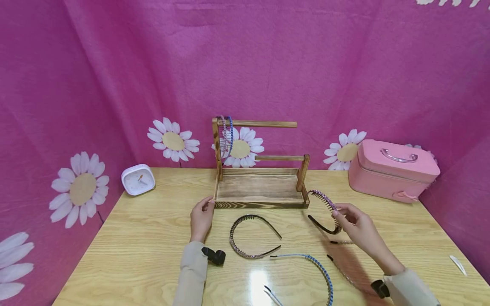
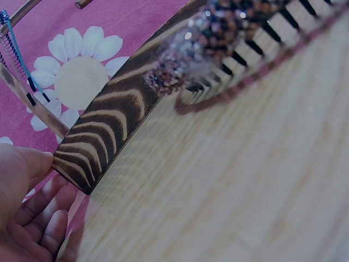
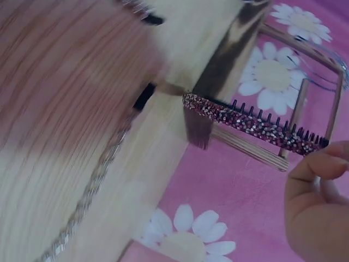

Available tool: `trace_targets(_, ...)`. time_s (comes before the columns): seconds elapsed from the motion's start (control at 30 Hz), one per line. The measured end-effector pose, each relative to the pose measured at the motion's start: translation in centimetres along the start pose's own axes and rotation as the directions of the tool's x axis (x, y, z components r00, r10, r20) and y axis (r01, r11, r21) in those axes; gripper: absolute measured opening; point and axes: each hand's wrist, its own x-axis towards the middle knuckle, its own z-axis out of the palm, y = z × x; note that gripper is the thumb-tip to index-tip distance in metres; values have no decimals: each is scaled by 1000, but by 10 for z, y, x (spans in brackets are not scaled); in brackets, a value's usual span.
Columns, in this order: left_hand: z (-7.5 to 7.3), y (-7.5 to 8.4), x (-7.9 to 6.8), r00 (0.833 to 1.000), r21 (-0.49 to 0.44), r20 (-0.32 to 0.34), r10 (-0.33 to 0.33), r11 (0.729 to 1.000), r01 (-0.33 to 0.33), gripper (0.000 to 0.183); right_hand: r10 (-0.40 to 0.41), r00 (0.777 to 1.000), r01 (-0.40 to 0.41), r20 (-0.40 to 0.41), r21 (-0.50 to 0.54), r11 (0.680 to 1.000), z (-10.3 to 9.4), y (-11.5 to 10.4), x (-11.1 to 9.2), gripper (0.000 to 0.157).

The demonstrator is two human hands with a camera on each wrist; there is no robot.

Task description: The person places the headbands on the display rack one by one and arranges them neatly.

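My right hand (image 1: 357, 225) pinches a glittery purple toothed headband (image 1: 325, 199) between thumb and fingers, raised over the table near the rack's right front corner. In the right wrist view, its sparkly band (image 3: 245, 121) overlaps the rack. At the left front corner of the wooden rack (image 1: 260, 205), my left hand (image 1: 201, 217) holds the edge with thumb and fingertips. A pinkish headband (image 1: 223, 136) and a blue headband (image 1: 231, 134) hang at the left end of the upper bar. Another glittery headband (image 1: 232, 242) lies in front of the rack.
Nearer me lie a blue headband (image 1: 325, 274) and a silvery headband (image 1: 344, 274), partly under my right arm. A white clock (image 1: 138, 179) stands at the back left and a pink case (image 1: 394, 172) at the back right. A small white object (image 1: 458, 265) lies far right.
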Motion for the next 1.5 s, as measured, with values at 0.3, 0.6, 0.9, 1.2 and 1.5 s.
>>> trace_targets(0.3,0,1,0,1000,8,-3,-3,1000,3,29,218,963,-266,160,422,867,-17,-3,11,24)
trace_targets(0.6,1,-1,1,1000,3,-6,-2,1000,2,29,164,970,-241,178,641,729,-24,-10,29,33)
trace_targets(0.9,1,-2,1,1000,9,-22,18,1000,-18,27,205,968,-248,142,645,723,-26,-12,61,26)
trace_targets(1.2,1,-2,0,999,3,-26,21,1000,-21,27,239,955,-287,179,770,570,-29,-15,99,27)
trace_targets(1.5,1,-2,1,1000,-8,-18,2,1000,-2,28,261,948,-291,184,835,468,-34,-19,132,24)
